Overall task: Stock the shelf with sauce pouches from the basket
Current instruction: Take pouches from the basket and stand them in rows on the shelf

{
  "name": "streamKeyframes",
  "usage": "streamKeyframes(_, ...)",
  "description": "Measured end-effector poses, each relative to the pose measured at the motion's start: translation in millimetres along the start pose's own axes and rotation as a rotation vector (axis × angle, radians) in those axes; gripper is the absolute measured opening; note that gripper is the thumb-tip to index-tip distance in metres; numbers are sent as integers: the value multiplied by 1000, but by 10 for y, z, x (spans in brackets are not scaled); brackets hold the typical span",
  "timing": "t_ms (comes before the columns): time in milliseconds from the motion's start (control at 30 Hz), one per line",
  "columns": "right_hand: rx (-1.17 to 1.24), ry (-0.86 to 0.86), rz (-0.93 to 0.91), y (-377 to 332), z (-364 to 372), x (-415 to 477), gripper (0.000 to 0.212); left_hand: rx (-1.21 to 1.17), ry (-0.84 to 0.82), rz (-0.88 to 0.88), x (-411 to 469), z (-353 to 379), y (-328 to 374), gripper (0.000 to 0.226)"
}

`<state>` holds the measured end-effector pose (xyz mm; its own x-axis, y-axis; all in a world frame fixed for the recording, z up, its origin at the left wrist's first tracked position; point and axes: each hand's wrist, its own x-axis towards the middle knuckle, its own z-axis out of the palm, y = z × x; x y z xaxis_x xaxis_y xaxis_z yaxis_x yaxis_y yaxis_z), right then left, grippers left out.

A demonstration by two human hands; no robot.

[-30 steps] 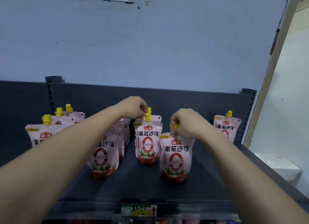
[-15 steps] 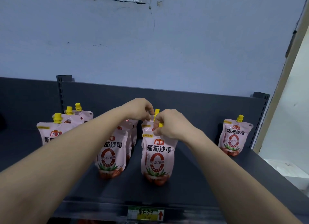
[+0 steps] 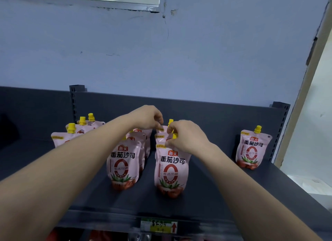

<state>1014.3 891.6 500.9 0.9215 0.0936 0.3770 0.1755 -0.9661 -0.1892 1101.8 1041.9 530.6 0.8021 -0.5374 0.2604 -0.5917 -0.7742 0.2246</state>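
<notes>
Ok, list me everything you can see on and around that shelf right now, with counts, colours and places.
Shelf: one, dark grey, across the lower half.
Back panel: one, dark grey, behind the shelf.
Sauce pouches: pink with yellow caps, all upright; exact total unclear because of overlap. Left group: three caps visible. Middle row: at least three. Row under the hands: at least three. Lone pouch: one, far right.
Price tag: one, yellow and white with a red arrow, front edge.
Wall: pale blue, cracked, above.
Left hand: pinching a rear pouch top.
Right hand: gripping the front pouch top.
</notes>
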Motion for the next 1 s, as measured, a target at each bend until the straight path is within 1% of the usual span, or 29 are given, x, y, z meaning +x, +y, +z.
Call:
streamKeyframes(67, -52, 75, -49, -43, 2, -26, 36, 32, 29, -12, -93, -66, 3, 20)
streamKeyframes(133, -49, 145, -123, -116, 8, -61, 39, 72, 65, -28, -220, -155, -8, 21)
streamKeyframes(233, -26, 185, -254, -263, 34, -140, 40, 123, 127, -88, -487, -297, -45, 20)
streamKeyframes(367, 13, 146, -392, -492, 138, -309, 44, 165, 181, -218, -989, -391, -112, 20)
streamKeyframes(433, 40, 108, -434, -616, 231, -405, 48, 191, 191, -296, -1280, -386, -148, 21)
streamKeyframes(500, 67, 57, -466, -749, 340, -501, 46, 225, 192, -370, -1585, -368, -191, 24)
streamKeyframes(600, 89, -13, -534, -967, 502, -659, 44, 303, 179, -475, -2041, -333, -255, 29)
streamKeyframes(667, 101, -46, -586, -1127, 601, -770, 46, 370, 161, -534, -2344, -298, -307, 26)
streamKeyframes(833, 124, -138, -695, -1609, 870, -1036, 48, 510, -14, -700, -3152, -162, -479, 26)
streamKeyframes(1000, 112, -226, -790, -2192, 1207, -1309, 51, 530, -122, -848, -3954, 11, -695, 15)
